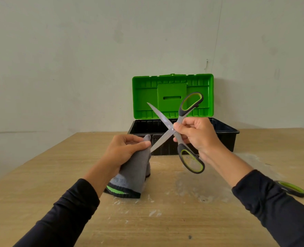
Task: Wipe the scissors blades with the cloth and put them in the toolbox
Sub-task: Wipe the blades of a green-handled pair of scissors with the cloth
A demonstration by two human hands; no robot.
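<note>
Gripping the scissors (176, 132) at the pivot, the right hand (197, 134) has its fingers curled around the crossing shanks, holding them spread wide open in the air in front of the toolbox (226, 132). One blade points up and left, the other down and left, its tip touching the cloth (135, 168). The left hand (124, 150) pinches that grey cloth, which hangs down to the tabletop (40, 175). The toolbox stands at the far side, green lid (144, 97) upright. A second green handle (292, 188) lies near right.
</note>
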